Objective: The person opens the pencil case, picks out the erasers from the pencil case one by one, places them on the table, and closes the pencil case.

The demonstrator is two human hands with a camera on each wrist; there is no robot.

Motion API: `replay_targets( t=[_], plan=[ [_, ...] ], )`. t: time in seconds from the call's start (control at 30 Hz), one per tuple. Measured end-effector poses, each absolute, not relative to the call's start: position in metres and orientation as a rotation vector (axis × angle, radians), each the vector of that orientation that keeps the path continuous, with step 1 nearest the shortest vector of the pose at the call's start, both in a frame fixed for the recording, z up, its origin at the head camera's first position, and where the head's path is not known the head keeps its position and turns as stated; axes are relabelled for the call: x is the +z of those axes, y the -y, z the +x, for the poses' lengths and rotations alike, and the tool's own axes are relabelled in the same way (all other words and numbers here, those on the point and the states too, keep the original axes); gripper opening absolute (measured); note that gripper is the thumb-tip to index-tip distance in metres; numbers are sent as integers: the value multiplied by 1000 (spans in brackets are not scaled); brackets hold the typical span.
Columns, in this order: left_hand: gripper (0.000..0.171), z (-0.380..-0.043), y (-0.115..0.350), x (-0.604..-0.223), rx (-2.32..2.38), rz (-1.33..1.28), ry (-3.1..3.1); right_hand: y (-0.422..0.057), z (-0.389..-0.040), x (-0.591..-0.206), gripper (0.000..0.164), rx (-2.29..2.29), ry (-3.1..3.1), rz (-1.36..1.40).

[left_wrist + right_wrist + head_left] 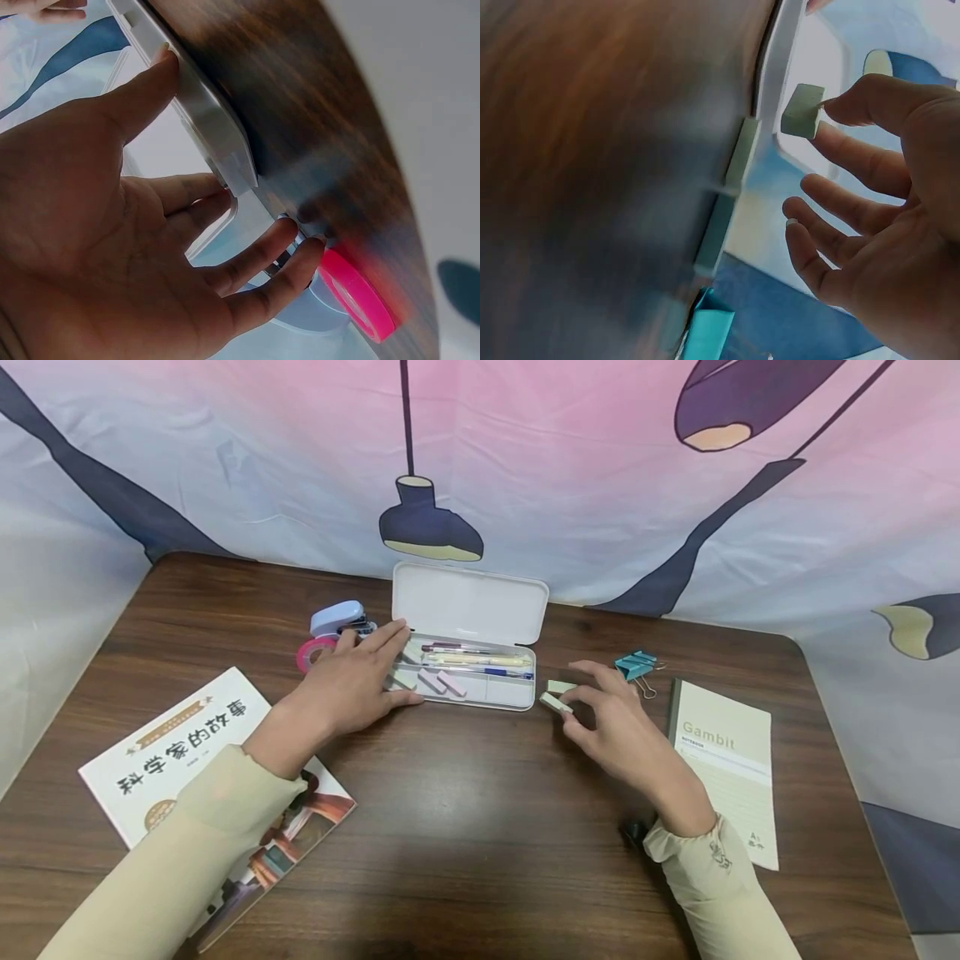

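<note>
Block point(556, 702) pinched by right hand's point(615, 731) thumb and finger, just beside case's point(507, 696) front right corner; left hand point(341, 681), fingers outstretched, touches its left end. Loading seems in hand; next calls for lifting over the right edge, into a compartment.

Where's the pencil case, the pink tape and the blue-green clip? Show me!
Pencil case point(471, 602), head view: inside of its open lid.
Pink tape point(375, 298), left wrist view: its outer rim.
Blue-green clip point(633, 665), head view: its body.
</note>
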State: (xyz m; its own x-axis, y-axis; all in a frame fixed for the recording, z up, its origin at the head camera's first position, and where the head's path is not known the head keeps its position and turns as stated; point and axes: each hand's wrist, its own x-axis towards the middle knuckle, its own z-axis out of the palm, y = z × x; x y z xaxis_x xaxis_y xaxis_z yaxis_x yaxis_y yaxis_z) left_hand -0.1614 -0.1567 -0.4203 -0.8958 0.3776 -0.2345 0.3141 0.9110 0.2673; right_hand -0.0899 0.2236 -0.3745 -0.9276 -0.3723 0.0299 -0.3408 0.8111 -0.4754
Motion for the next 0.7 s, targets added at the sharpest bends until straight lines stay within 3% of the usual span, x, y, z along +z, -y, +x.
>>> replay_targets(
  t=[0.7],
  plan=[
    [104, -152, 150, -402, 338, 528, -2790, -235, -97, -386, 19, -626, -2964, -605]
  ],
)
